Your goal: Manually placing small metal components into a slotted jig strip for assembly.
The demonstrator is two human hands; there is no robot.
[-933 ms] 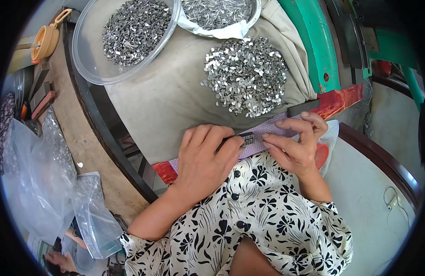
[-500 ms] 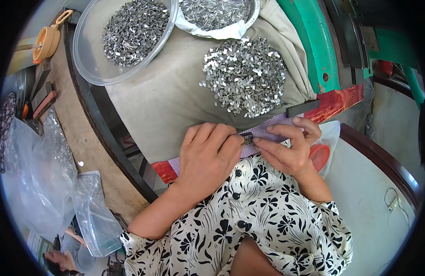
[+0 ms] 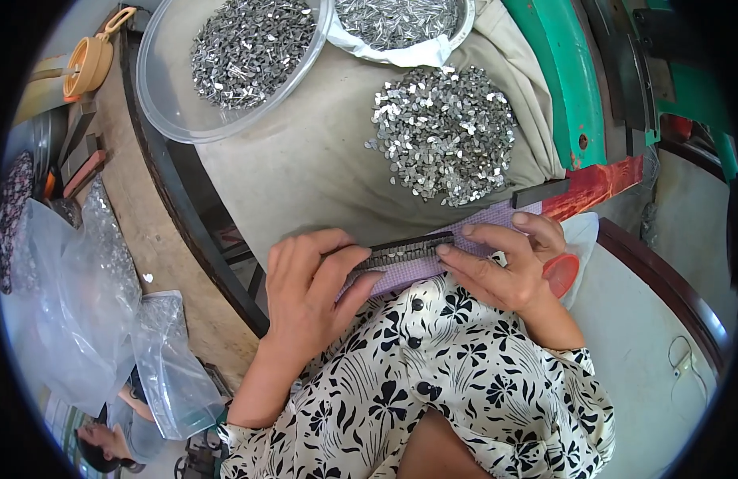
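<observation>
A dark narrow bar point(image 3: 405, 251) with a row of small metal pieces along it lies across my lap, over a purple checked cloth point(image 3: 487, 218). My left hand point(image 3: 309, 279) grips its left end between thumb and fingers. At the right end, the thumb and index finger of my right hand point(image 3: 508, 263) pinch the bar; its other fingers are curled. Just beyond the bar, a heap of small flat silvery metal pieces point(image 3: 445, 136) rests on a khaki cloth point(image 3: 293, 180).
A clear plastic tub point(image 3: 177, 128) holds small metal parts at the far left. Beside it, a lined bowl point(image 3: 464, 28) contains thin metal pins. A second dark bar point(image 3: 540, 193) lies right, near a green metal frame point(image 3: 564, 96). Plastic bags point(image 3: 73, 311) and another person point(image 3: 137, 427) are at left.
My left hand has moved left and its thumb has spread from the fingers, uncovering most of the bar. My right hand stays near the bar's right end. The whole view has shifted slightly.
</observation>
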